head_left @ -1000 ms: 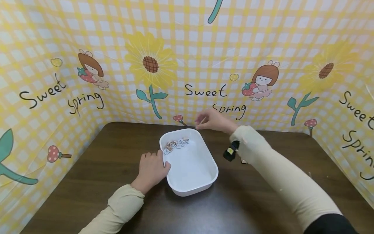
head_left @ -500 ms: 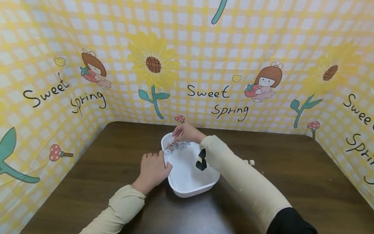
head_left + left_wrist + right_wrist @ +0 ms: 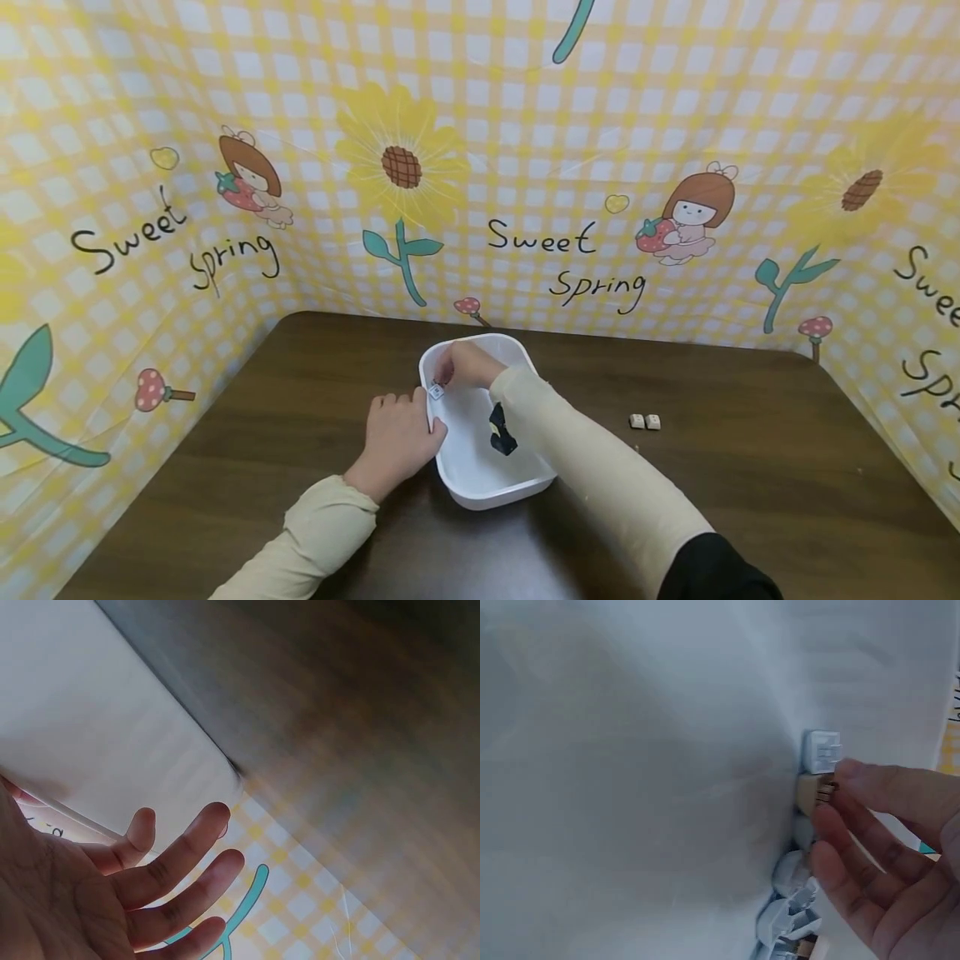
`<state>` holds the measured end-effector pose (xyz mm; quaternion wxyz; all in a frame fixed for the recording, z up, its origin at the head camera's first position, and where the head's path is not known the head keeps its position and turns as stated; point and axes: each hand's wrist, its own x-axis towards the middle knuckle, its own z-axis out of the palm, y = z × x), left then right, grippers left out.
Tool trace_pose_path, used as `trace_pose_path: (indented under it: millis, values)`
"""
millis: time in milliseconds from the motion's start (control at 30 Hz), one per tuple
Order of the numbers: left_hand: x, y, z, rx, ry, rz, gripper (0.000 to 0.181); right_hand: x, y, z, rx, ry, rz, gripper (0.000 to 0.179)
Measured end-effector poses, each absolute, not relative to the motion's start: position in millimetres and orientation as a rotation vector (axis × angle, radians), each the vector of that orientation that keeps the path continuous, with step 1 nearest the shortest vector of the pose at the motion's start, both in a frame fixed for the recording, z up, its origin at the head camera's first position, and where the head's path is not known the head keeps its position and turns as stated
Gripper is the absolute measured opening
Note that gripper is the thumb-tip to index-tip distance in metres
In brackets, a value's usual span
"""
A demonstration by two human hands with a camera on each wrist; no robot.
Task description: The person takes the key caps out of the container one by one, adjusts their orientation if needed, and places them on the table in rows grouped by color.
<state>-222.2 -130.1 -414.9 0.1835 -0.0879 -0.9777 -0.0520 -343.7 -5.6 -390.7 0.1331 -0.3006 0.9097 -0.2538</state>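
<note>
A white plastic tub (image 3: 480,498) stands mid-table. My left hand (image 3: 397,437) grips its left rim, thumb over the edge; in the left wrist view the other fingers spread outside the tub wall (image 3: 112,727). My right hand (image 3: 470,364) reaches into the tub's far left corner. There, in the right wrist view, thumb and fingers pinch a brownish keycap (image 3: 823,793). A white keycap (image 3: 823,751) lies beside it at the wall, stem side showing. Several more keycaps (image 3: 780,919) line the same edge, mostly hidden by the hand in the head view.
Two pale keycaps (image 3: 645,422) sit side by side on the dark wooden table (image 3: 720,467), right of the tub. A yellow checked cloth (image 3: 555,150) with flowers surrounds the table at the back and sides. A black device (image 3: 502,429) is strapped to the right wrist.
My right hand has moved from beyond the tub's far right corner left and down into it, among the keycaps. The left hand keeps its hold on the rim. The table keycaps now show fully.
</note>
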Motion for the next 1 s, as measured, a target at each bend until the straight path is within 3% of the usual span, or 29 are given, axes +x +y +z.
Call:
trace_pose_path:
  millis: [567,833,1000]
  values:
    - [-220,-128,-413,-0.251,-2.771,-0.154,0.038,-348,12,-401,-0.984,2.657,-0.641,0.016]
    - [-219,-128,-411,-0.236,-2.800,-0.143,0.039,-349,17,-401,-1.054,2.603,-0.587,0.028]
    - [-219,-128,-411,-0.243,-2.784,-0.139,0.038,-350,14,-405,-1.114,2.550,-0.569,0.025]
